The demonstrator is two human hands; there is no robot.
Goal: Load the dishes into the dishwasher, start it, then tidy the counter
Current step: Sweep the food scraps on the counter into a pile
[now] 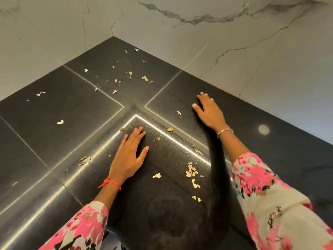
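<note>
A black stone counter (63,98) fills the corner below white marble walls. Several dry peel and leaf scraps lie scattered over it, such as one cluster (191,171) near the front and smaller bits (146,79) toward the back corner. My left hand (128,156) lies flat on the counter at the middle, fingers straight, fingertips beside a reddish scrap (122,129). My right hand (209,110) rests flat on the counter farther back and to the right, fingers spread. Neither hand holds anything. No dishes or dishwasher are in view.
White marble walls (234,42) close the counter at the back left and back right, meeting in a corner (112,36). Pale grout lines (93,85) cross the counter. A light's reflection (264,129) shows on the right side.
</note>
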